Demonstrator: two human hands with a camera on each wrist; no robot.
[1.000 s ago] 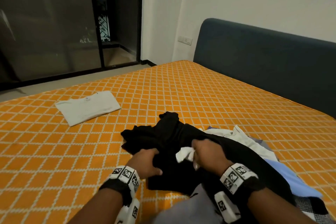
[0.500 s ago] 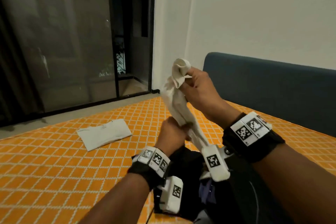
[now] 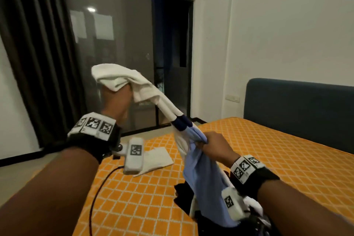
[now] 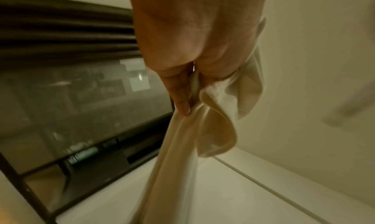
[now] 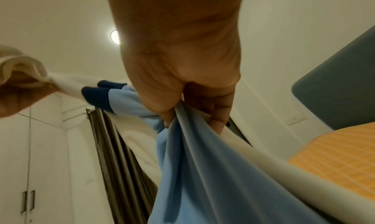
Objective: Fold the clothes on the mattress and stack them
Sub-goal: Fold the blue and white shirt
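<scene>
A white, navy and light blue garment (image 3: 147, 92) is stretched in the air between both hands. My left hand (image 3: 116, 97) is raised high and grips its bunched white end (image 4: 215, 115). My right hand (image 3: 212, 142) is lower and to the right, with its fingers curled round the light blue part (image 5: 202, 163). From there the cloth hangs down to the pile of unfolded clothes (image 3: 183, 195), black on top, at the lower right of the orange mattress (image 3: 268, 159). A folded white garment (image 3: 159, 161) lies flat on the mattress behind my left wrist.
A dark blue headboard (image 3: 297, 113) stands at the right end of the mattress. A glass sliding door (image 3: 118, 63) with a dark curtain (image 3: 38, 63) lies beyond the bed. A black cable (image 3: 95, 201) runs down from my left wrist over the mattress.
The garment came up out of the pile. My left hand rose and took the white end high, while my right hand moved down to the light blue part. My head tilted up.
</scene>
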